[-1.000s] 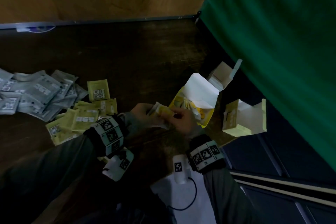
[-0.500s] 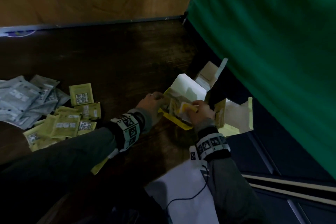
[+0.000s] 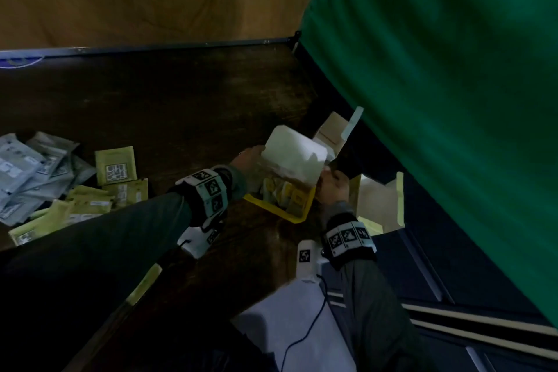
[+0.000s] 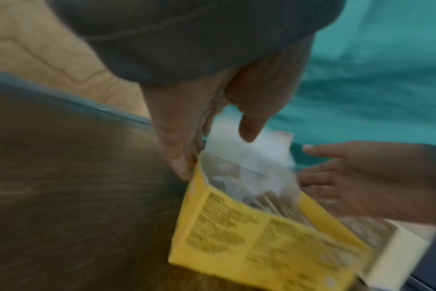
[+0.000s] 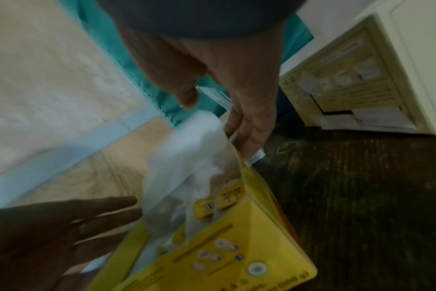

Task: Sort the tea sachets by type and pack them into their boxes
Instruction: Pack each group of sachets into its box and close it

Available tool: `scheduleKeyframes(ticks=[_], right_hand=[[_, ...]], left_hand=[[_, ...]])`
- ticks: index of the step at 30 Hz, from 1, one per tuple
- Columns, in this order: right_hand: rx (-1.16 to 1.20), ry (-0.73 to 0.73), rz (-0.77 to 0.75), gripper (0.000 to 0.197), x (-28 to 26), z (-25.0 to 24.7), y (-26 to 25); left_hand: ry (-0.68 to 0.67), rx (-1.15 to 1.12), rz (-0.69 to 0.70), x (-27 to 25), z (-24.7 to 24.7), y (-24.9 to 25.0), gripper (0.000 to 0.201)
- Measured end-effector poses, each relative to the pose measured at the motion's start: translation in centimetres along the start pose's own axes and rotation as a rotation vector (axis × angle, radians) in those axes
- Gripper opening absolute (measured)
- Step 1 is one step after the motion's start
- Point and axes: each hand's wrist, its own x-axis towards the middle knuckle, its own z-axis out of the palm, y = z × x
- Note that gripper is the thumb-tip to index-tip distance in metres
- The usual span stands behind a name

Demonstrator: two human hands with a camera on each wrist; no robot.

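A yellow tea box stands on the dark table, its white lid flap tilted over the opening. Several yellow sachets stand inside it. My left hand has straight fingers along the box's left side and the thumb against the lid flap. My right hand touches the box's right side with straight fingers on a small side flap. Neither hand holds a sachet. Loose green-yellow sachets and grey sachets lie at the left.
A brown open box stands behind the yellow one. A pale yellow open box sits at the table's right edge. A green cloth hangs close on the right. A tan wall rises beyond the far table edge.
Both hands carried a yellow sachet to the box and the right hand put it inside. That hand now rests on the box's right side, and the lid flap has tipped forward.
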Motion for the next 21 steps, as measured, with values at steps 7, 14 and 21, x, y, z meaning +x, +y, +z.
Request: scheduleKeyframes(ticks=[7,14,21], right_hand=[[-0.237,0.017,-0.428,0.015,-0.5,-1.6,3.0],[-0.378,-0.344,-0.498,0.044,-2.3,-3.1,4.5],[-0.466,-0.282,-0.402,0.051,-2.8,-2.9,5.3]], left_hand=[[0.004,0.177,0.199,0.1,-1.5,-1.2,0.069],[0.046,0.435,0.312,-0.9,-0.6,-3.9,0.046],[0.004,0.429,0.282,-1.1,0.2,-4.9,0.05]])
